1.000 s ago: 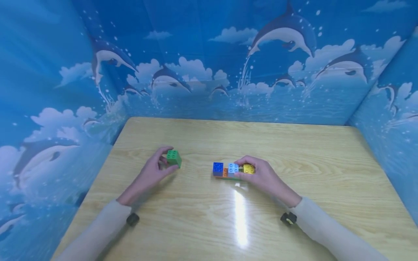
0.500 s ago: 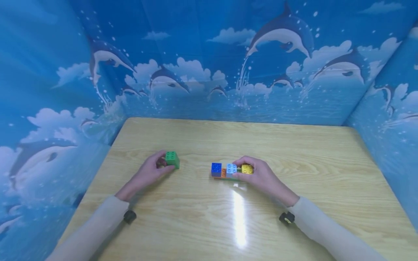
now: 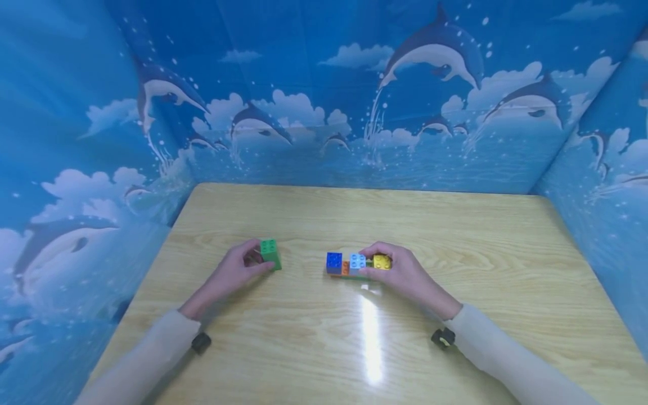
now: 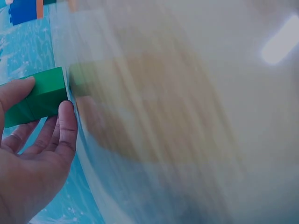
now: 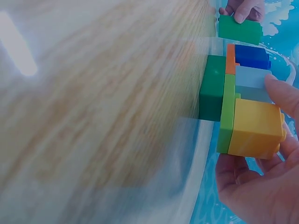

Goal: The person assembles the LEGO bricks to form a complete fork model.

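Note:
My left hand [image 3: 234, 270] pinches a tall green block [image 3: 270, 256] between thumb and fingers, studs up, left of the table's middle. In the left wrist view a seam crosses the green block [image 4: 46, 88]. My right hand [image 3: 407, 273] holds a built piece by its light blue brick [image 3: 357, 261], thumb on the near side. A dark blue brick [image 3: 334, 262] stands at the piece's left end and a yellow brick [image 3: 382, 262] at its right. Below them are an orange piece [image 5: 230, 59], a light green piece [image 5: 227, 114] and, lowest, a dark green brick [image 5: 212, 88].
The wood-grain table [image 3: 304, 337] bears a bright light reflection [image 3: 372, 343] in front of the built piece. Blue dolphin-print cloth [image 3: 304, 84] rises behind the table and along both sides. A dark device [image 3: 201, 343] sits at the left sleeve, another device [image 3: 443, 338] at the right.
My left hand has brought the green block a little nearer to me and slightly towards the built piece. The right hand keeps its grip in place. The head view has shifted slightly.

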Demonstrator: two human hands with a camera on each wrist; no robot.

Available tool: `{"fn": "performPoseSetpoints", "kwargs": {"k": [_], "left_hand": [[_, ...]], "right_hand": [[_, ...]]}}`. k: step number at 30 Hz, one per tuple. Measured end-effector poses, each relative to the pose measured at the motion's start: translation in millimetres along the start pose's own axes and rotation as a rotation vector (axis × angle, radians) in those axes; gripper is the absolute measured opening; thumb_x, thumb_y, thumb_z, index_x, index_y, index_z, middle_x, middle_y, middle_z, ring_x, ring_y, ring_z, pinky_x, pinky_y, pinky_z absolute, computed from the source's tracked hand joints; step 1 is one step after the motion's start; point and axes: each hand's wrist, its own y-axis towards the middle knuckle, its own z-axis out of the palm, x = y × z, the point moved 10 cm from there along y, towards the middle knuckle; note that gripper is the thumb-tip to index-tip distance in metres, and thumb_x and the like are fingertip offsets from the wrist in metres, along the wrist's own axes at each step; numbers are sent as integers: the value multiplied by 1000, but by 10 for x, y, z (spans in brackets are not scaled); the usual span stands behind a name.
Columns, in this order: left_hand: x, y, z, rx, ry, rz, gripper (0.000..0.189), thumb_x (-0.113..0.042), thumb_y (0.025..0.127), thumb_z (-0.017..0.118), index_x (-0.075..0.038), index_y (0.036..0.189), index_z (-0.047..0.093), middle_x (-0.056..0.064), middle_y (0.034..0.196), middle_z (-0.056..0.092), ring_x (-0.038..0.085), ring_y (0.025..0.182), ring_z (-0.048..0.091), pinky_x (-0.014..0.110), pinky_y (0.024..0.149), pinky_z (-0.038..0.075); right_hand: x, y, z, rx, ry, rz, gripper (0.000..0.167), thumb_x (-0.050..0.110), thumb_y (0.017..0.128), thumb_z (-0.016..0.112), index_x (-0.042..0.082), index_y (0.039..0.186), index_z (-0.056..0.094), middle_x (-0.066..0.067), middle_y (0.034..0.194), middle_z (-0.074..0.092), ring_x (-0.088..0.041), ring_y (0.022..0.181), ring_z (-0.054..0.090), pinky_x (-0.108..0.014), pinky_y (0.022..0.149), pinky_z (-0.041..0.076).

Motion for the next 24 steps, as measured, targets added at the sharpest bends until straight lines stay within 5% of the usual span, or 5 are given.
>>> {"fn": "performPoseSetpoints", "kwargs": {"k": [7, 24], "left_hand": [[-176, -68, 174, 37, -39, 57, 33, -18, 98, 84, -4, 124, 70, 4, 105, 73, 21, 95, 68, 33, 85, 59], [-458, -171, 652, 104, -92, 50, 35, -19, 95, 87, -10, 125, 71, -1, 105, 72, 20, 93, 69, 34, 83, 61]], "right_hand": [[3, -11, -9, -3, -8, 12, 37, 28, 92, 90, 18, 126, 78, -7, 122, 74, -26, 99, 67, -36, 78, 62], [22, -10, -18, -3, -21, -9, 37, 26, 93, 90, 17, 126, 78, -8, 126, 74, -26, 101, 68, -37, 80, 62]]}}
